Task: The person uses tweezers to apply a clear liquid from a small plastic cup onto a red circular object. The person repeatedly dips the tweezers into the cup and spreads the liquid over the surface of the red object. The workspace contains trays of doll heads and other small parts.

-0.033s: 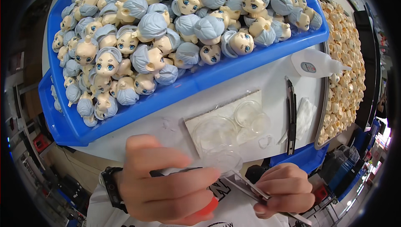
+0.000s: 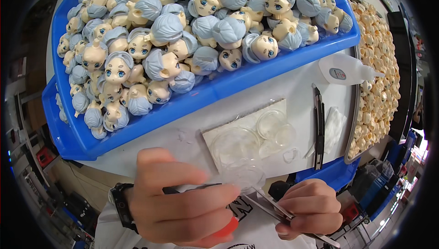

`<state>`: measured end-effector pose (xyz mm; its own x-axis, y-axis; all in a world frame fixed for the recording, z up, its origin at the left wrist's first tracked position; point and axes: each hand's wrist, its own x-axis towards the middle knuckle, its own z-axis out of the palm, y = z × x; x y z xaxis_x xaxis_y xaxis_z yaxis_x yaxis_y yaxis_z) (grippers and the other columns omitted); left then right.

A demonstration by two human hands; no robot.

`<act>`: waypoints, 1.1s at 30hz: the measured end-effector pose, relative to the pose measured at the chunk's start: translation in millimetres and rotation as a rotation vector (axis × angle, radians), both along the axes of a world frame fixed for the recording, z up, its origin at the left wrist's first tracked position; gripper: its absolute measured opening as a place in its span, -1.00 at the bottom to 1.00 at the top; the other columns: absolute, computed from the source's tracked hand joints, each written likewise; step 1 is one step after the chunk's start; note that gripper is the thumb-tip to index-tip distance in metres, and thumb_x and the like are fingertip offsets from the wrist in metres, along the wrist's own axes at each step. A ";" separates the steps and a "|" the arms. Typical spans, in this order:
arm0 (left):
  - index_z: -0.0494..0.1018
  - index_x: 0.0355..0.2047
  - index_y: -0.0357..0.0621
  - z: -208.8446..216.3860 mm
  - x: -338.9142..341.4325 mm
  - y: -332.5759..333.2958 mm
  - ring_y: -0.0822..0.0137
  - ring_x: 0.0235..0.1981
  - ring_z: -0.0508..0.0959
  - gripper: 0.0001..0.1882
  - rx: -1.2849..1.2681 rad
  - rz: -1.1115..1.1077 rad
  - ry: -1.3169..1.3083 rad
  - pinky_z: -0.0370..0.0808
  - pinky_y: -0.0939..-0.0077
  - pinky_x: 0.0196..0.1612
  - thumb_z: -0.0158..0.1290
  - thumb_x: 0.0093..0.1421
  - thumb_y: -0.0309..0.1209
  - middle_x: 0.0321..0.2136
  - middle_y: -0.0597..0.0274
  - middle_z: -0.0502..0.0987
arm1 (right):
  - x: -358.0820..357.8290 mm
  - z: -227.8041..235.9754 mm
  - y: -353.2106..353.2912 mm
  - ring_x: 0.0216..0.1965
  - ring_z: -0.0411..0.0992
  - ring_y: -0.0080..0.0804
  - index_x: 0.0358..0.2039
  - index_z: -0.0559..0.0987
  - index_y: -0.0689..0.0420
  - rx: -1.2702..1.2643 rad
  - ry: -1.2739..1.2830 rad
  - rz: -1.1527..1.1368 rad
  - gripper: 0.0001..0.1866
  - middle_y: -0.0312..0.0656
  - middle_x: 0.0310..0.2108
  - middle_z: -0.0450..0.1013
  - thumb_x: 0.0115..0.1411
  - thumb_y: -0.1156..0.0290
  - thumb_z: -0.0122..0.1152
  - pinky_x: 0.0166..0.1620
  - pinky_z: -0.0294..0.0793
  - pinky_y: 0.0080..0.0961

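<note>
At the near edge, the left hand [image 2: 183,203] closes its grip on a red object [image 2: 226,228] and touches a clear plastic disc [image 2: 242,175]. Just to its right, the right hand [image 2: 308,208] pinches metal tweezers [image 2: 270,205], their tips pointing left toward the disc. Beyond them on the white table [image 2: 297,86] lie more clear plastic pieces [image 2: 256,132], a black pen-like tool [image 2: 318,127] and a glue bottle [image 2: 343,69]. Further off stands a blue tray [image 2: 219,93] heaped with doll heads [image 2: 183,34]

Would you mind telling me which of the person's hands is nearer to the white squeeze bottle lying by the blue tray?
The right hand. It sits below the white squeeze bottle, toward the same side. The left hand is further off, low and well to the bottle's left.
</note>
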<state>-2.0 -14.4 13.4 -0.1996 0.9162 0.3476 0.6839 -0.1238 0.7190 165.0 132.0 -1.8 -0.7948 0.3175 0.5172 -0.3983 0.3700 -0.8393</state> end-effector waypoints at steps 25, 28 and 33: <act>0.42 -0.46 0.15 -4.0 -7.8 -10.0 0.31 -0.41 0.22 -0.57 0.025 0.043 -0.121 0.08 0.49 -0.48 0.25 -0.32 0.01 -0.40 0.37 0.44 | 18.8 7.4 -4.1 -0.64 0.34 -0.49 -0.38 0.25 0.15 0.145 0.050 -0.202 -0.63 -0.18 -0.53 0.35 -0.14 0.53 0.26 -0.67 0.39 -0.68; 0.42 -0.46 0.16 -11.2 -8.3 -8.5 0.30 -0.41 0.22 -0.57 0.078 0.022 -0.120 0.08 0.50 -0.48 0.25 -0.32 0.02 -0.40 0.36 0.44 | 3.8 5.7 -4.7 -0.65 0.34 -0.51 -0.42 0.32 0.16 0.161 -0.042 -0.092 -0.65 -0.18 -0.55 0.38 -0.19 0.54 0.31 -0.68 0.37 -0.69; 0.42 -0.46 0.17 -6.7 -9.2 -8.6 0.31 -0.41 0.23 -0.56 0.094 0.026 -0.121 0.08 0.50 -0.48 0.24 -0.33 0.03 -0.40 0.36 0.43 | 11.9 9.1 -5.3 -0.65 0.35 -0.51 -0.41 0.37 0.18 0.201 -0.092 -0.058 -0.66 -0.18 -0.57 0.39 -0.26 0.61 0.27 -0.67 0.37 -0.68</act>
<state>-11.2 -23.0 6.7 -0.2685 0.8747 0.4035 0.5969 -0.1777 0.7824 176.9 126.7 7.3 -0.8248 0.2623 0.5010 -0.2966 0.5537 -0.7781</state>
